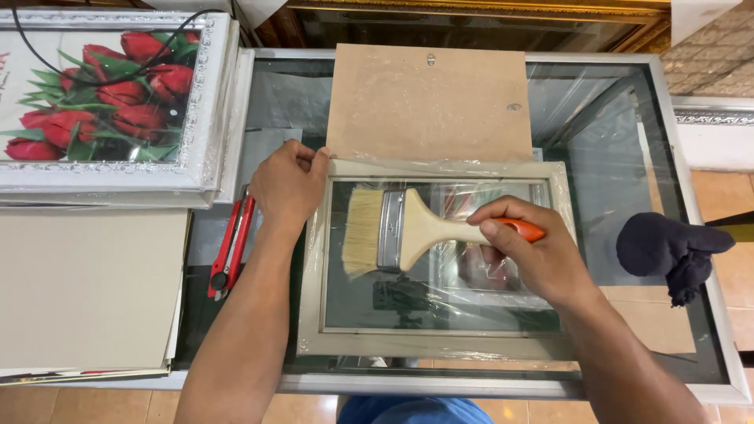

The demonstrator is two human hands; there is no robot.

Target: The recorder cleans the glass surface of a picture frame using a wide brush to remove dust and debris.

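Head view. Surface: glass-topped table (613, 141) with a metal rim, tiled floor below. Picture frame (440, 345), pale and wrapped in clear film, lies flat at the centre; a brown backing board (428, 102) touches its far edge.

Paintbrush (408, 228): long axis runs left to right across the frame's glass, bristles to the left, orange handle to the right, inside the right hand.

Right hand (534, 255): clenched round the brush handle, nearer the brush.

Left hand (287, 184): fingers curled, pressing the frame's upper left corner.

Nearby: red utility knife (230, 247) just left of the frame; framed tulip picture (102, 94) far left; dark cloth (667, 247) well to the right.
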